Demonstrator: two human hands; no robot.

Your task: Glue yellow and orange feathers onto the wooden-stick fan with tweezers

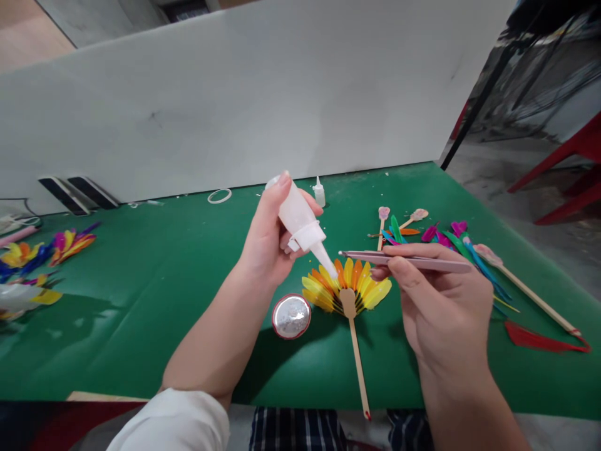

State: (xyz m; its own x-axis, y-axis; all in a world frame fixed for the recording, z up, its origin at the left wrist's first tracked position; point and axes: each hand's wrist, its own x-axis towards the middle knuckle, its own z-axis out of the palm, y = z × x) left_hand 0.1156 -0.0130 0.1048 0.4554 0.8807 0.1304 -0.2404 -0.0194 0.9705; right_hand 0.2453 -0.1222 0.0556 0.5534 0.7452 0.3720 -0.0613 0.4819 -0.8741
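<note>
My left hand (272, 235) grips a white glue bottle (300, 219), tipped so its nozzle points down over the feathers. My right hand (441, 300) pinches pink tweezers (417, 260) whose tips point left, with a tiny pale bit at their end. Below both hands lies a fan of yellow and orange feathers (375, 293), spread around a wooden head with a long wooden stick (359, 363). Whether the nozzle touches a feather I cannot tell. Left of the fan sits a small round tin (292, 316) with a silvery, shiny content.
A small white bottle (318, 191) and a white ring (219, 196) lie near the white board (235, 106). Loose coloured feathers (444, 235), several wooden sticks and a red tassel (539, 338) are at right. More bright feathers (72, 245) lie at far left on the green table (188, 300).
</note>
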